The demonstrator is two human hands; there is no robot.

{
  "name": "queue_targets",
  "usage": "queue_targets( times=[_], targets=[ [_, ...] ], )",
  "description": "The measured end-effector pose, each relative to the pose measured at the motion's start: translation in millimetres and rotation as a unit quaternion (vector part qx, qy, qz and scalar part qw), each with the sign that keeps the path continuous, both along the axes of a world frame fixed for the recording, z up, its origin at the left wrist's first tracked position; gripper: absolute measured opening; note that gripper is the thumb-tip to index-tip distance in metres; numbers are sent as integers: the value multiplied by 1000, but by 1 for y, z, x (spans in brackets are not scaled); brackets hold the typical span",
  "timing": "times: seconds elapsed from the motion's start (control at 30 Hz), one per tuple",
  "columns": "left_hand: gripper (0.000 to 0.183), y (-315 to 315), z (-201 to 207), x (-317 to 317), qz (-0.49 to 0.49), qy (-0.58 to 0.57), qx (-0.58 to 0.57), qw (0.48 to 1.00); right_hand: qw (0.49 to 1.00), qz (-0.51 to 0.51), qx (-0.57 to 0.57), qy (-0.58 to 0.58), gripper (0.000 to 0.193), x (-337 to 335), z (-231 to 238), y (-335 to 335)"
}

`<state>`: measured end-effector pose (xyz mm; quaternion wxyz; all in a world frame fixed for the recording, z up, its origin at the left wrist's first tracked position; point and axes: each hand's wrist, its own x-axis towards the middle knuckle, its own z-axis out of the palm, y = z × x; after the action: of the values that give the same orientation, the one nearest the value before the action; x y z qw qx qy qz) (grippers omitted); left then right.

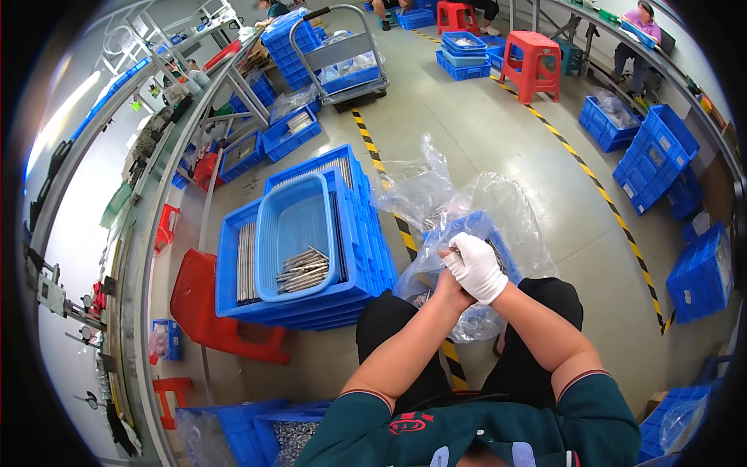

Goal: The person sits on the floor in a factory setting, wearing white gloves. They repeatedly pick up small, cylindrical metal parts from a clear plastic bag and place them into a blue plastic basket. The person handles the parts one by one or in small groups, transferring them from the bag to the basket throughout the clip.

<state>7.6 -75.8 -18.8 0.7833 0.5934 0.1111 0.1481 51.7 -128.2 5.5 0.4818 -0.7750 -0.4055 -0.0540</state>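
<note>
My right hand [477, 268], in a white glove, is closed against my bare left hand [450, 291] in front of my knees. Both are curled together, and whatever may be between them is hidden. Just beyond and below them is a blue crate [507, 257] lined with a clear plastic bag [420, 187], its edges spread wide over the rim. To the left, a light blue basket [294, 204] holds several slim metal rods [303, 269]. It rests on stacked blue crates [359, 257], where more rods stand packed in rows.
A red stool [204, 311] stands left of the stack, beside a long workbench [167, 202]. Ahead are a hand trolley [342, 58] and another red stool [532, 64]. Blue crates [657, 159] line the right side. Striped tape [599, 187] marks the floor; a person [640, 39] sits far right.
</note>
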Motion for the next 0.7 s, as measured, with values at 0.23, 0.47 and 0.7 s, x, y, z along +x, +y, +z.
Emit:
queue_targets(
  times=[0.23, 0.47, 0.7],
  targets=[
    [25, 31, -26, -9, -99, 136, -371, 913, 990, -67, 47, 112, 19, 11, 4, -10],
    [29, 54, 9, -9, 93, 132, 358, 920, 939, 29, -28, 341, 23, 21, -12, -33],
    [21, 65, 34, -31, -71, 101, 323, 938, 737, 279, -147, 598, 34, 21, 13, -45]
  ],
)
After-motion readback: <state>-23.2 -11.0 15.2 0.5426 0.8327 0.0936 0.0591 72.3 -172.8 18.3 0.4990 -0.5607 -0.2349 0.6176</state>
